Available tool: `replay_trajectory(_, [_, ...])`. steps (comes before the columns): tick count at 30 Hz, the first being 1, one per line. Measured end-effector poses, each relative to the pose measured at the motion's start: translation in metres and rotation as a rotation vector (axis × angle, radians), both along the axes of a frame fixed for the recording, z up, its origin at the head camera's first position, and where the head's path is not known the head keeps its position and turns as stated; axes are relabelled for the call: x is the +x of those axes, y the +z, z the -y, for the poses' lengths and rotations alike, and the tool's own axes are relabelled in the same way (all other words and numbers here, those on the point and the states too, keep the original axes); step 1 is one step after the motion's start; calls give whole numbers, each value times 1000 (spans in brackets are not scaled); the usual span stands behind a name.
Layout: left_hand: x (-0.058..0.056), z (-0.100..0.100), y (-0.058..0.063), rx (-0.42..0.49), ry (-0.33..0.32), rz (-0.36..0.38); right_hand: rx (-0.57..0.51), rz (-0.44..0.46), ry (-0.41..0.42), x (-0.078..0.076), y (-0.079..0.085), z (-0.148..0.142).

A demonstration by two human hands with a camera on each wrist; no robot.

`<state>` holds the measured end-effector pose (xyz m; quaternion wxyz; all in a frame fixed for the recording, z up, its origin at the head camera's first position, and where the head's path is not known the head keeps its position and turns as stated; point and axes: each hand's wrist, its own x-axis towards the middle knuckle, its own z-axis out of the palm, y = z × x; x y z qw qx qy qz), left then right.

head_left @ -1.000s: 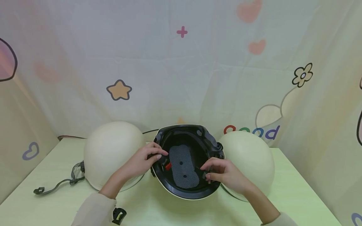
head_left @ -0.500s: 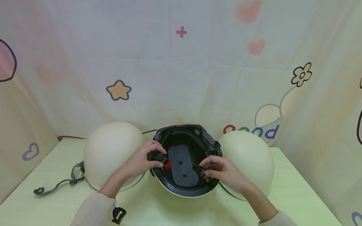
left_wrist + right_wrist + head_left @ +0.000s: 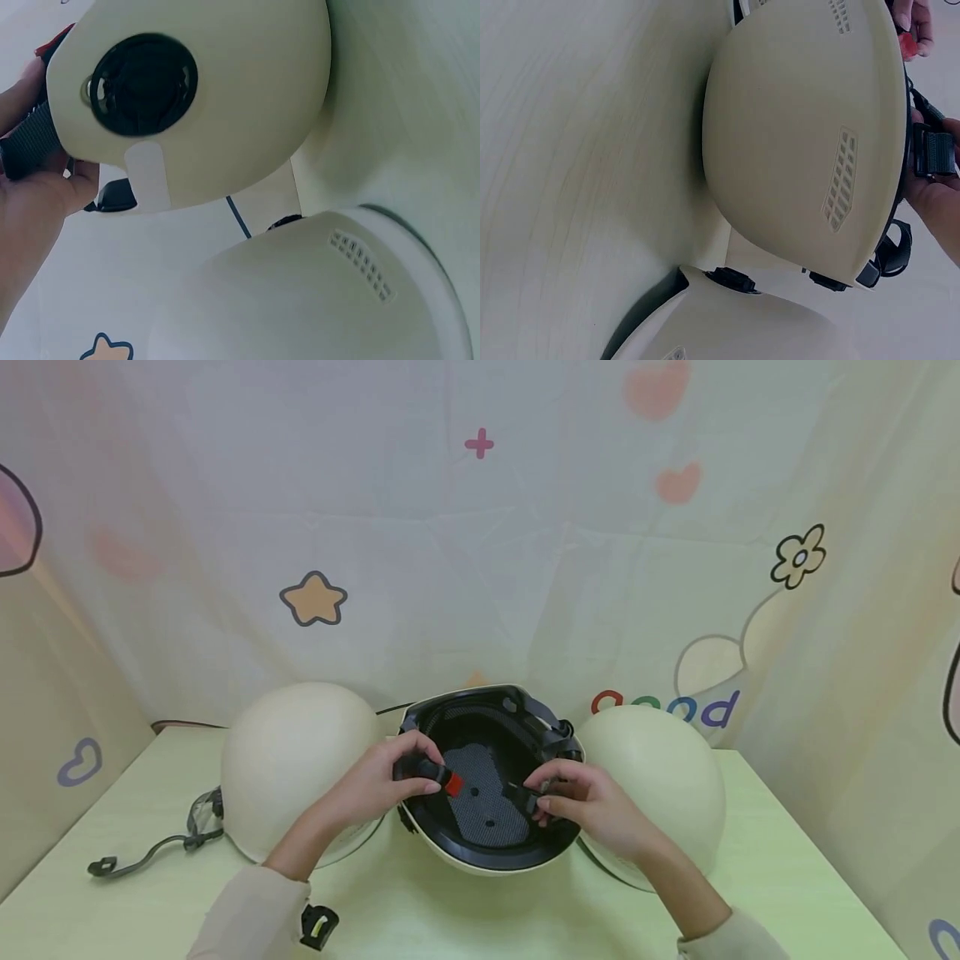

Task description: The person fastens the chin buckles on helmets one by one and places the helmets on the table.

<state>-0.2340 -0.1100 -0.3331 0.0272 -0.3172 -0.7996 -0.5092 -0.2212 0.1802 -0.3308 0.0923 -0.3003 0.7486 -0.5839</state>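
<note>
A cream helmet (image 3: 517,865) lies upside down on the table, its black padded inside facing up. My left hand (image 3: 386,778) pinches a black chin-strap buckle with a red end (image 3: 453,785) over the helmet's left side. Between thumb and fingers, my right hand (image 3: 596,806) holds the other strap's black buckle end (image 3: 531,799) on the right. A gap separates the two buckle parts. In the left wrist view a black strap (image 3: 31,142) runs across the left hand. The right wrist view shows the right strap (image 3: 935,153) by the right hand, with the red end (image 3: 907,46) beyond.
One cream helmet (image 3: 300,768) stands dome-up on the left, its strap (image 3: 153,852) trailing on the table (image 3: 420,914). Another cream helmet (image 3: 660,785) stands on the right. A small black piece (image 3: 318,927) is by the left sleeve. A printed curtain (image 3: 420,552) hangs behind.
My left fingers have taken hold of the red-ended buckle and moved it slightly right. The right hand's buckle end has moved slightly left and up. The helmet has shifted a little left and tilted.
</note>
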Motion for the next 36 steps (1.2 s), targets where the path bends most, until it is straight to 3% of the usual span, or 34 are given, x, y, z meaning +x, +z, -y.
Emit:
replay_trajectory(7, [1,-5,-3,56,-29,20,-25,8,-12,1,3,5])
replay_trajectory(11, [1,-7,-4,59,-28,-8,-28,7,-26,1,5,7])
replay_trajectory(22, [2,-14,-7,39,-2,-79,-39,8,-18,0,5,12])
replay_trajectory(36, [4,-18,-8,63,34,-70,-78,6,25,2,2,17])
